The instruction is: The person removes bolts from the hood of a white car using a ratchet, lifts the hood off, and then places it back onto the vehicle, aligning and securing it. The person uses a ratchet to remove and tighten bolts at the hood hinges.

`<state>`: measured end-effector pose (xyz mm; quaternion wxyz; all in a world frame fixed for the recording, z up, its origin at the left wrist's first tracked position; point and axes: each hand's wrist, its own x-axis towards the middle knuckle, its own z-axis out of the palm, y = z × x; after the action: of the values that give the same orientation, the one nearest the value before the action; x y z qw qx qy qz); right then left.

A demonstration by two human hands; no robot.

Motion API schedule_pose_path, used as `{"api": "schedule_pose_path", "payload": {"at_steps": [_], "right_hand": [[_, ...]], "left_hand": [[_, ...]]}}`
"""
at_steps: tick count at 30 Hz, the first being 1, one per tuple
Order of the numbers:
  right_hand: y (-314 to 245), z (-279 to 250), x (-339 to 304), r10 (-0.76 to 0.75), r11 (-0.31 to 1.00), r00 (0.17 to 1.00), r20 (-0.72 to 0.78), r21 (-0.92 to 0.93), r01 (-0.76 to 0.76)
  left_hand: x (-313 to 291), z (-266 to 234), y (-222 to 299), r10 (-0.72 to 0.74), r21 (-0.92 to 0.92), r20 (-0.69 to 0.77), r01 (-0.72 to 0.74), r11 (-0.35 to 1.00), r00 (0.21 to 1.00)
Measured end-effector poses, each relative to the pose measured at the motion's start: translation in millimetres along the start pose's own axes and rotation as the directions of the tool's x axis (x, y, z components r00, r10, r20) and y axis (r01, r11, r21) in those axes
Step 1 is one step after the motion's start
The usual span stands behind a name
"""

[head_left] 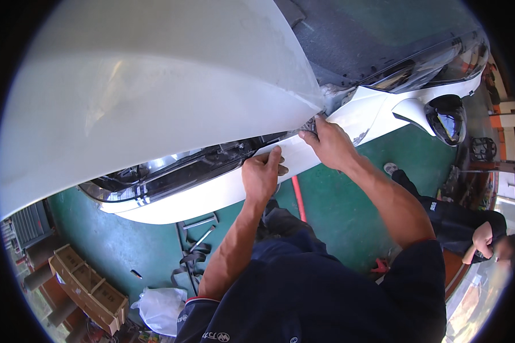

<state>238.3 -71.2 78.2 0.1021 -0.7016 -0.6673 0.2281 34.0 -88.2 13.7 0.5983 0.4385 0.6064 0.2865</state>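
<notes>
A white car's front fender (206, 197) runs across the middle, with the raised grey-white hood (171, 80) above it. My left hand (261, 173) is at the fender's upper edge, behind the dark headlight (177, 166). Its fingers are curled and its thumb points up; anything between them is hidden. Farther right, my right hand (333, 143) reaches to the gap beside the hood's rear corner. Thumb and fingers close toward each other there, near a greyish metal part (309, 126). What they grip cannot be made out.
The side mirror (445, 119) juts out at right. On the green floor lie a red bar (298, 199), metal tools (200, 231) with black straps, and a white plastic bag (161, 310). A cardboard box (88, 286) stands lower left. Another person (463, 226) sits at right.
</notes>
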Motion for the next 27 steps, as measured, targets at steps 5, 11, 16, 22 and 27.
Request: {"api": "schedule_pose_path", "payload": {"at_steps": [5,11,16,22,27], "right_hand": [[-0.2,-7.7,2.1,-0.020,0.998,0.997,0.068,-0.050,0.023],[16.8,-37.4,23.4,-0.211,0.893,0.945,0.249,-0.345,0.290],[-0.8,1.6,5.1,-0.008,0.965,0.999,-0.043,0.263,0.019],[-8.9,17.4,1.1,0.038,0.998,0.997,-0.073,0.049,-0.034],[11.3,-42.8,21.3,-0.229,0.812,0.907,0.352,-0.446,0.378]], "left_hand": [[0.3,0.7,-2.5,-0.008,-0.006,-0.002,0.008,1.000,1.000],[2.1,1.8,-5.4,0.025,-0.060,0.001,-0.025,0.998,1.000],[3.7,1.3,-8.0,0.043,-0.068,0.002,-0.043,0.997,0.999],[3.1,1.3,-10.0,0.045,-0.038,0.003,-0.044,0.998,0.999],[1.9,1.0,-6.7,-0.015,-0.005,0.001,0.015,1.000,1.000]]}}
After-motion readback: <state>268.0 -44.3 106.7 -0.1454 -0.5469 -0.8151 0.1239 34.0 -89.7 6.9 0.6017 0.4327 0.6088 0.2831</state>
